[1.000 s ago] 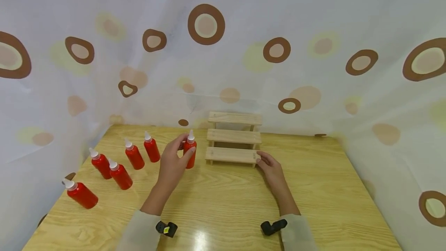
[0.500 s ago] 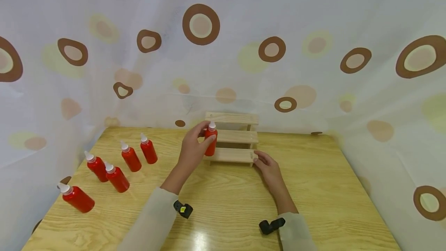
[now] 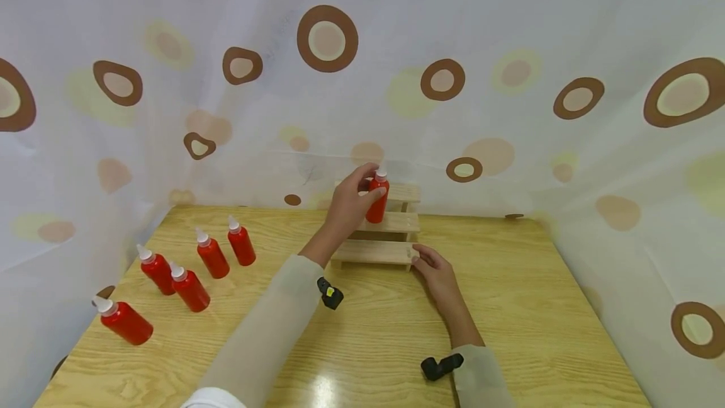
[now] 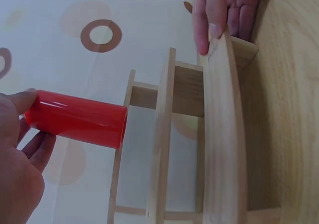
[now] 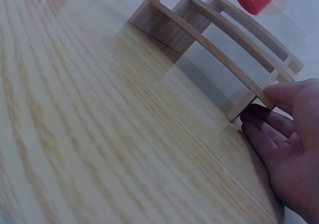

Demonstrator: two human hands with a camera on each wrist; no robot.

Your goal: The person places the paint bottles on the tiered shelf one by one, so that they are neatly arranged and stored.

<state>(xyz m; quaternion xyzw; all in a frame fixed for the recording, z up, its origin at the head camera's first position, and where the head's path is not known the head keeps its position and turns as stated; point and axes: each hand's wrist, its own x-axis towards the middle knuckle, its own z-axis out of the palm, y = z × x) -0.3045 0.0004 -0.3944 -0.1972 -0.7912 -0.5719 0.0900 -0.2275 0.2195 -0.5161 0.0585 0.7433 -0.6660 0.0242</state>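
Observation:
My left hand (image 3: 350, 205) grips a red squeeze bottle (image 3: 377, 202) with a white nozzle, thumb on one side and fingers on the other. The bottle hangs upright in front of the upper steps of a three-tier wooden stand (image 3: 374, 252). In the left wrist view the bottle's base (image 4: 120, 127) is raised above the steps. My right hand (image 3: 438, 276) pinches the right end of the lowest step; in the right wrist view its thumb (image 5: 284, 92) lies on the step's edge, fingers curled beneath.
Several more red squeeze bottles (image 3: 191, 291) stand on the left of the wooden table (image 3: 362, 339). Behind the stand and along both sides hangs a white curtain (image 3: 391, 30) with brown ring patterns. A small camera is worn on each wrist.
My left hand has carried the bottle right and up, from beside the stand to in front of its upper steps. My right hand keeps its hold on the lowest step.

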